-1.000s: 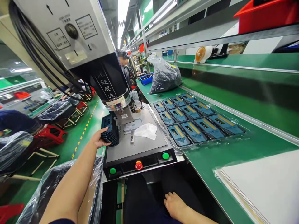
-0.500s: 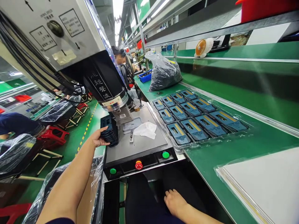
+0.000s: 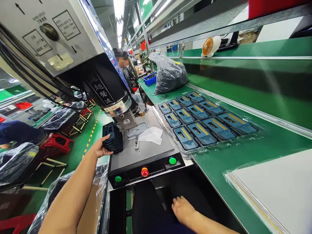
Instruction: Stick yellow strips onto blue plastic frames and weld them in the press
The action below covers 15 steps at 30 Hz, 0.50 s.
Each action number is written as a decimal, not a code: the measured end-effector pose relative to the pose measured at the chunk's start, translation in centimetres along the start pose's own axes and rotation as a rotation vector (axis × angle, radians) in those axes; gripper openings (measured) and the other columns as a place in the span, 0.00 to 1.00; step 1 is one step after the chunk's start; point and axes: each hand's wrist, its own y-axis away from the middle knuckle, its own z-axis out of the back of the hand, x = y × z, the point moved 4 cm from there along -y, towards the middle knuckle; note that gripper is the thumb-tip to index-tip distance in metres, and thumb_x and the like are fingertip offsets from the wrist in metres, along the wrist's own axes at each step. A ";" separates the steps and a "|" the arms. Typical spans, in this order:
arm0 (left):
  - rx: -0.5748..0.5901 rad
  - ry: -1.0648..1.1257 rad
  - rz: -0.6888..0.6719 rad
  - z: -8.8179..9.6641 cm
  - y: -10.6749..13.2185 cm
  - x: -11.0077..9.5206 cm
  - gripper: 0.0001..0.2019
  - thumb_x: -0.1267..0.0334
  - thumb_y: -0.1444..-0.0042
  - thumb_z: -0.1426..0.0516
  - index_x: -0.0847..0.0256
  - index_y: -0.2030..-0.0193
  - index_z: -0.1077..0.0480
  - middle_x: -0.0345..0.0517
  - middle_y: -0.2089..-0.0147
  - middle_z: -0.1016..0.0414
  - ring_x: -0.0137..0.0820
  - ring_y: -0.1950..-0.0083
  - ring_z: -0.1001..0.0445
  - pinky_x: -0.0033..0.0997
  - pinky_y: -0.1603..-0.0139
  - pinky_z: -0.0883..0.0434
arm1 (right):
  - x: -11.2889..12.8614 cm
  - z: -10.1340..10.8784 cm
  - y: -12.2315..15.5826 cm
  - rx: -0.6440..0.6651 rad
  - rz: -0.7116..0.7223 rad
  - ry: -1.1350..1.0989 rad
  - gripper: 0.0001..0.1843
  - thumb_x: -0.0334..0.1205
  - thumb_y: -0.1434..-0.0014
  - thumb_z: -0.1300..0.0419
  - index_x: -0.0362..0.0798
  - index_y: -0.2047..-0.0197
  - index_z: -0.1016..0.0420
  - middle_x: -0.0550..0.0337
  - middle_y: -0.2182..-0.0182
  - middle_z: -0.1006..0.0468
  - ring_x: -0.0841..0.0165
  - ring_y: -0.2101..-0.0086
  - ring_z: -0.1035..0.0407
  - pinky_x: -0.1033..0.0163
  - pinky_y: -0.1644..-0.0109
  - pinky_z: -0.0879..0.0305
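My left hand (image 3: 101,148) grips the left side of a stack of dark plastic housings (image 3: 112,138). The stack stands, leaning slightly, at the left edge of the machine's metal bed (image 3: 146,156). Above and to its right hangs the welding head's metal horn (image 3: 126,121), over a light grey fixture (image 3: 137,129). A white cloth (image 3: 153,135) lies crumpled beside the fixture. On my dark-clothed lap rests my right hand (image 3: 182,208), its fingers curled in, with nothing seen in them.
A clear tray (image 3: 195,151) of blue-grey housings with yellow strips lies on the green bench to the right. Green buttons (image 3: 172,161) and a red stop button (image 3: 144,172) line the machine's front. Beyond are a filled plastic bag (image 3: 169,76), a small fan (image 3: 210,47) and a co-worker (image 3: 122,60).
The stack and my left hand have shifted slightly left, and the stack leans a little more. My right hand stays on my lap. The view has turned slightly.
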 end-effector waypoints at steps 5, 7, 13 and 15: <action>-0.051 -0.078 -0.032 -0.2 0.3 -0.3 0.19 0.51 0.63 0.34 0.59 0.66 0.28 0.45 0.69 0.24 0.38 0.67 0.25 0.52 0.59 0.26 | 0.0 -0.1 0.0 0.011 0.009 -0.011 0.19 0.25 0.48 0.46 0.35 0.54 0.24 0.37 0.58 0.25 0.52 0.56 0.30 0.48 0.50 0.37; -0.087 -0.121 -0.055 -0.2 0.3 -0.6 0.22 0.48 0.65 0.33 0.58 0.65 0.28 0.45 0.68 0.24 0.37 0.67 0.26 0.53 0.58 0.27 | -0.1 -0.4 -0.1 0.003 0.012 -0.012 0.19 0.25 0.48 0.46 0.36 0.53 0.24 0.36 0.57 0.25 0.51 0.55 0.30 0.48 0.49 0.37; -0.207 -0.275 -0.132 0.8 0.1 -1.1 0.24 0.44 0.66 0.35 0.57 0.64 0.28 0.49 0.58 0.23 0.39 0.61 0.27 0.54 0.55 0.29 | -0.2 -1.0 -0.3 -0.044 0.007 -0.026 0.19 0.24 0.49 0.47 0.36 0.55 0.23 0.36 0.58 0.25 0.52 0.56 0.30 0.47 0.50 0.37; -0.203 -0.312 -0.156 1.0 0.1 -1.1 0.24 0.44 0.64 0.36 0.57 0.64 0.28 0.51 0.56 0.23 0.40 0.58 0.26 0.50 0.56 0.29 | -0.1 -1.0 -0.4 -0.032 0.005 -0.028 0.19 0.24 0.49 0.47 0.36 0.55 0.23 0.36 0.58 0.24 0.52 0.55 0.30 0.47 0.49 0.37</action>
